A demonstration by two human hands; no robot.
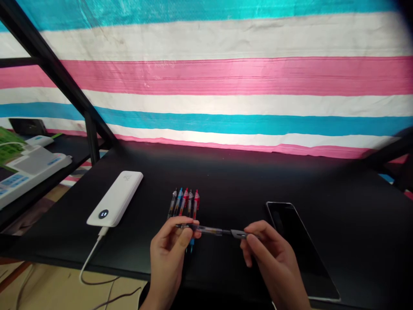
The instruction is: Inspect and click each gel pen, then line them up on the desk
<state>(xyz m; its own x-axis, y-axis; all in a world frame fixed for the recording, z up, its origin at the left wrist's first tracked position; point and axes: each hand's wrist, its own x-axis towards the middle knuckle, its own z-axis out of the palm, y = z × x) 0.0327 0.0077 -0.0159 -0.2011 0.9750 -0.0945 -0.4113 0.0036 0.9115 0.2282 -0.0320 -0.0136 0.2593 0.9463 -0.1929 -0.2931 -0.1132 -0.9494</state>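
A pen (pixel 209 230) with a clear barrel lies level between my two hands, above the near part of the black table (pixel 226 176). My left hand (pixel 171 247) pinches its dark left end between thumb and fingers. At the other end, my right hand (pixel 274 254) is closed on the part with the grey clip. Whether the pen's parts are joined or slightly apart, I cannot tell. Just behind my left hand, several click pens (pixel 185 201) with black, blue and red parts lie side by side, their lower portions partly hidden by that hand.
A white power bank (pixel 118 198) with a plugged-in white cable (pixel 92 254) lies on the left. Right of my right hand is a dark phone (pixel 303 249). A striped sheet (pixel 226 77) hangs behind. Black frame bars (pixel 64 82) and a white power strip (pixel 35 172) are further left.
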